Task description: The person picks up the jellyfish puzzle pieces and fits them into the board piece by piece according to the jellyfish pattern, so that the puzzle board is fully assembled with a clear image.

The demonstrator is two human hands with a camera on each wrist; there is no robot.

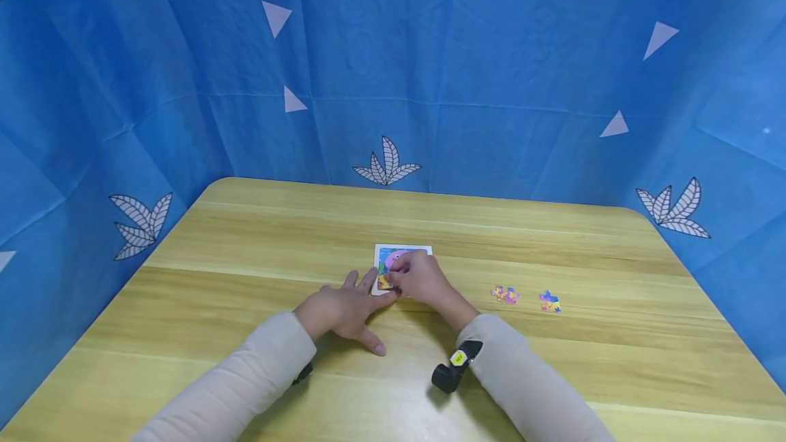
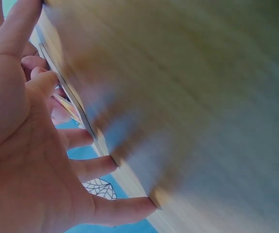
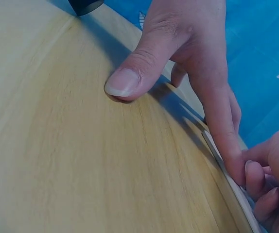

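Observation:
A small white-rimmed jigsaw board (image 1: 405, 246) with a pink cartoon pig picture lies flat on the table. My left hand (image 1: 351, 309) is spread, palm down, beside it; its index finger touches the board's near edge, and its thumb points away over the wood. Over the picture, my right hand (image 1: 422, 278) has its thumb and fingers pinched together at the lower part. In the left wrist view a thin, tilted, orange-coloured puzzle piece (image 2: 67, 104) shows by the right fingertips. The right hand covers much of the picture's right side.
Right of the board lie two small groups of loose puzzle pieces, one pink and yellow (image 1: 506, 295), another blue and yellow (image 1: 550, 302). The wooden table (image 1: 276, 224) meets a blue patterned curtain (image 1: 491, 121) behind and at the sides.

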